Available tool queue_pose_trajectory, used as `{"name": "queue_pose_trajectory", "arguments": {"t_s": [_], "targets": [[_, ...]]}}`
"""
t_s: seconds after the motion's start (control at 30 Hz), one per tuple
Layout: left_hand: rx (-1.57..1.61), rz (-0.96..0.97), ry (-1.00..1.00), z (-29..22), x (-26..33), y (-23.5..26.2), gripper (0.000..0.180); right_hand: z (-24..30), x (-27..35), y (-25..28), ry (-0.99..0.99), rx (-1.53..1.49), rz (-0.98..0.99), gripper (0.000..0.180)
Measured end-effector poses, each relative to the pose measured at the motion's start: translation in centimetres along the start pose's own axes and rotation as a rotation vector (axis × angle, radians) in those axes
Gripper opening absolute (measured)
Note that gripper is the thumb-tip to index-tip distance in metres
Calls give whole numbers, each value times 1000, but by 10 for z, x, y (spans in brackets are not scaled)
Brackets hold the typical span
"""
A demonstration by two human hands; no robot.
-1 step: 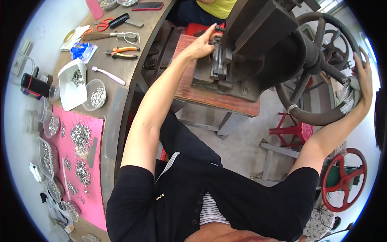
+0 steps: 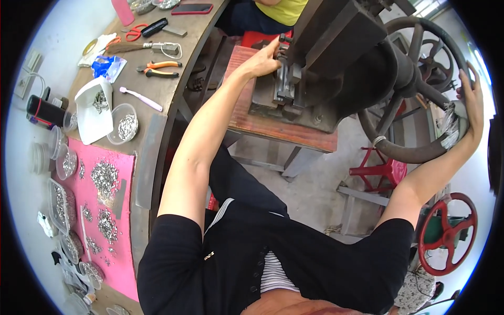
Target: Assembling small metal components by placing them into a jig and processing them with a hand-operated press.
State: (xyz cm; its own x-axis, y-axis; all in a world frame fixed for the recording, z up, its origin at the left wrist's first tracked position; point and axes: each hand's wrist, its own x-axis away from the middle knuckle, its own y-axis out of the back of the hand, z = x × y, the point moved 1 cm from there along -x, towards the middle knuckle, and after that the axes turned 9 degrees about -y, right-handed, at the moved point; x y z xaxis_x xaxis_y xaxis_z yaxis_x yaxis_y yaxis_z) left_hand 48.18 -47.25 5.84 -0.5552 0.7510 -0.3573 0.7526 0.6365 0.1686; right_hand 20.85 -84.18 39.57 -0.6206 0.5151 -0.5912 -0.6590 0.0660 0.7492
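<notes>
In front of me a dark, heavy hand press [image 2: 344,58] stands on a reddish wooden stand [image 2: 310,137]. My left hand [image 2: 260,63] reaches to the metal die [image 2: 285,84] at its base. Those fingers are bent in at the die's far end, beside a small bolt [image 2: 285,39]; anything between the fingertips is too small to make out. At far right my right hand [image 2: 474,97] grips the rim of the press's large dark handwheel [image 2: 411,153], next to whitish wrapping [image 2: 454,123] tied round the rim.
The left bench holds a pink mat [image 2: 123,252] with piles of small metal pieces, a white tray [image 2: 94,126], a clear tub [image 2: 124,137], pliers [image 2: 161,69], a toothbrush [image 2: 140,98] and a brush [image 2: 128,47]. A red stool [image 2: 386,170] and red handwheel [image 2: 448,234] stand right. Someone in yellow [image 2: 281,10] sits beyond.
My left fingers have drawn slightly down and inward at the die. The right hand and the handwheel look almost unmoved.
</notes>
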Motion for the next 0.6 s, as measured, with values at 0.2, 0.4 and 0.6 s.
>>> {"name": "queue_pose_trajectory", "arguments": {"t_s": [0.2,0.4,0.6], "targets": [[-316,-61,-276,10,24,-5,93,-5,19,8,-34,-18,-16,53],[-24,1,-27,8,5,-9,88,2,28,2,-55,-8,-10,53],[-596,0,-185,-10,55,-22,60,-9,29,15,12,64,-103,56]]}}
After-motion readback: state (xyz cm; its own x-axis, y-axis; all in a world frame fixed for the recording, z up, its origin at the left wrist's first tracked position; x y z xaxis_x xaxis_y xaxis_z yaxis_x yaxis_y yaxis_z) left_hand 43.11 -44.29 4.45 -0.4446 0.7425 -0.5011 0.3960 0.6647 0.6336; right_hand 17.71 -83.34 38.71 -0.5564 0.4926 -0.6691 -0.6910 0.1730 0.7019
